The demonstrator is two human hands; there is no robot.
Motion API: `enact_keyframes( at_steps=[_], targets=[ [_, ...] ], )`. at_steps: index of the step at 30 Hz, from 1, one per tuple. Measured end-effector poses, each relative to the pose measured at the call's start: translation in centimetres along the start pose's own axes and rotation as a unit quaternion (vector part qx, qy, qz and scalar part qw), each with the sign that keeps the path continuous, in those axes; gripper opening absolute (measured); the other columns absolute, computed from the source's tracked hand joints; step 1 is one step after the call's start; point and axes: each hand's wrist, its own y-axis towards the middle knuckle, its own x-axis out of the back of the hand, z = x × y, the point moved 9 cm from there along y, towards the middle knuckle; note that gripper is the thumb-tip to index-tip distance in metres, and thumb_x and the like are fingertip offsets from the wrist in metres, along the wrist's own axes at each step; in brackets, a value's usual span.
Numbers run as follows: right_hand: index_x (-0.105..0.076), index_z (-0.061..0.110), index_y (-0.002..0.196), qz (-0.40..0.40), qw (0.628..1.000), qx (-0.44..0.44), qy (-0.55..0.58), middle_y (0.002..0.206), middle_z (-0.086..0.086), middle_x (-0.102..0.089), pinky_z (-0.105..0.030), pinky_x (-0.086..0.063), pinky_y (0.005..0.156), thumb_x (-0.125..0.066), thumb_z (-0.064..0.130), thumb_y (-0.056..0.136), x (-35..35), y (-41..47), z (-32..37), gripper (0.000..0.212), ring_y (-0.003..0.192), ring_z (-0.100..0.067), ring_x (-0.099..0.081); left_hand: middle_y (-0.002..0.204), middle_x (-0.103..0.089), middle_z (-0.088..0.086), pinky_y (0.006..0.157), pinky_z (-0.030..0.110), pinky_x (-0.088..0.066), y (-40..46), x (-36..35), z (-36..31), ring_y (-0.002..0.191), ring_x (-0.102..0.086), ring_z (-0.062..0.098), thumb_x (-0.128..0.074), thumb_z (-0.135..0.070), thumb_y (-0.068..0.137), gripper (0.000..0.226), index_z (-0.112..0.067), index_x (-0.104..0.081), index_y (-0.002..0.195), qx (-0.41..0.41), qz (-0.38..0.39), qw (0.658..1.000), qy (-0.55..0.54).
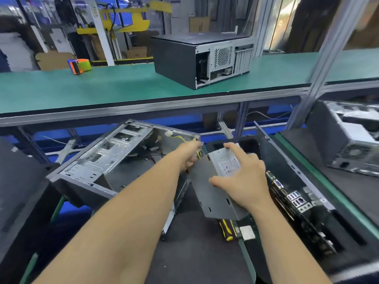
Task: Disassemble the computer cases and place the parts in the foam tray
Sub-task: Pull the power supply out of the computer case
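Over the foam tray point(194, 253), near its middle, both hands carry a grey PSU point(213, 187), tilted, long side running toward the person. Right hand point(244, 181) lies on top of the PSU by its label, fingers spread, thumb on the flat side; it is pressed on the PSU, not closed round it. Left hand point(190, 154) is at the PSU's far end where the yellow-black cables point(184, 139) come out; fingers are blurred, looks closed on the cable bundle, can't tell for sure.

Left of the PSU, an open case point(106, 158) lies tilted on its side, bare drive cage up, cables trailing from inside toward the left hand. Under the PSU's near end, a yellow-black screwdriver point(226, 230) lies on the tray, just beside a green board with a square chip point(247, 232). Along the tray's right side a motherboard point(295, 203) stands on edge, blue ports facing up-left.

On the green counter point(102, 87) behind, a closed black case point(196, 58) sits near the front edge, rear panel toward the camera; an orange-green tape dispenser point(79, 66) sits at the back edge, well left of it. At the far right, another case point(348, 140) lies on its side, blurred.
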Motion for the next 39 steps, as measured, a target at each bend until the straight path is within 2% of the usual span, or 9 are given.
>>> enact_keyframes(
  at_steps=[7,10,13,17,20,24,29,34,39],
  targets=[
    [-0.032,0.058,0.125,0.058,0.995,-0.06,-0.056,0.111,0.004,-0.039,-0.044,-0.041,0.086,-0.077,0.046,0.059,-1.9,0.5,-3.6,0.081,0.101,-0.018,-0.029,0.106,-0.074,0.009,0.083,0.035,-0.042,0.9,0.1,-2.4,0.085,-0.069,0.028,-0.048,-0.033,0.101,0.019,-0.019,-0.049,0.087,-0.089,-0.024,0.945,-0.313],
    [-0.032,0.058,0.128,0.069,0.993,-0.075,-0.06,0.11,0.005,-0.037,-0.042,-0.038,0.083,-0.077,0.047,0.059,-2.6,0.5,-4.5,0.083,0.1,-0.018,-0.027,0.086,-0.067,0.014,0.077,0.034,-0.043,1.3,0.0,-3.0,0.086,-0.063,0.037,-0.049,-0.027,0.096,0.021,-0.017,-0.055,0.079,-0.138,-0.131,0.977,0.098],
    [-0.031,0.058,0.128,0.096,0.991,-0.066,-0.068,0.11,0.005,-0.038,-0.041,-0.035,0.082,-0.076,0.047,0.057,-3.1,0.8,-4.7,0.084,0.1,-0.018,-0.028,0.121,-0.063,0.017,0.091,0.036,-0.05,2.5,-1.4,0.0,0.108,-0.06,0.036,-0.051,-0.033,0.097,0.033,-0.008,-0.057,0.117,-0.056,-0.132,0.94,0.31],
    [-0.03,0.061,0.129,0.148,0.985,-0.06,-0.072,0.108,0.007,-0.04,-0.041,-0.034,0.083,-0.076,0.05,0.054,-3.2,1.3,-5.3,0.089,0.103,-0.018,-0.03,0.099,-0.053,0.01,0.06,0.03,-0.042,4.2,-3.1,2.8,0.085,-0.053,0.026,-0.063,-0.02,0.091,0.058,-0.007,-0.032,0.139,0.004,-0.101,0.995,-0.021],
    [-0.03,0.063,0.132,0.145,0.984,-0.075,-0.076,0.109,0.008,-0.04,-0.041,-0.034,0.082,-0.075,0.05,0.054,-3.0,1.5,-6.4,0.091,0.103,-0.018,-0.03,0.077,-0.064,0.01,0.056,0.03,-0.046,4.2,-3.9,1.5,0.063,-0.056,0.024,-0.054,-0.023,0.095,0.016,-0.012,-0.052,0.107,-0.035,-0.122,0.963,-0.239],
    [-0.025,0.058,0.137,0.091,0.986,-0.122,-0.071,0.117,0.002,-0.04,-0.044,-0.038,0.084,-0.077,0.048,0.059,-2.4,2.2,-8.5,0.094,0.104,-0.02,-0.031,0.05,-0.06,0.016,0.07,0.036,-0.047,3.8,-6.5,-0.9,0.054,-0.063,0.03,-0.033,-0.037,0.101,0.052,-0.013,-0.062,0.066,-0.075,-0.029,0.929,-0.362],
    [-0.005,0.055,0.147,0.032,0.978,-0.205,0.033,0.125,-0.006,-0.042,-0.054,-0.045,0.093,-0.082,0.043,0.065,-2.5,3.2,-11.0,0.113,0.123,-0.03,-0.034,0.103,-0.078,0.013,0.098,0.037,-0.052,1.0,-12.8,-4.8,0.1,-0.072,0.023,-0.052,-0.007,0.079,0.025,-0.011,-0.076,0.078,-0.2,0.177,0.963,0.019],
    [-0.006,0.05,0.15,-0.015,0.972,-0.218,0.083,0.128,-0.007,-0.041,-0.058,-0.048,0.092,-0.082,0.039,0.066,-3.2,3.6,-11.6,0.113,0.121,-0.031,-0.033,0.139,-0.058,0.018,0.106,0.025,-0.041,0.5,-12.7,-5.2,0.132,-0.052,0.023,-0.044,0.013,0.091,0.057,-0.006,-0.051,0.144,-0.202,0.2,0.957,0.056],
    [-0.011,0.048,0.152,-0.06,0.968,-0.212,0.119,0.127,-0.007,-0.042,-0.058,-0.048,0.091,-0.084,0.044,0.067,-3.3,4.2,-11.9,0.112,0.121,-0.031,-0.033,0.143,-0.058,0.004,0.106,0.032,-0.045,0.3,-11.9,-5.0,0.128,-0.056,0.021,-0.064,-0.003,0.094,0.059,-0.023,-0.053,0.148,-0.33,0.1,0.812,0.471]
  ],
)
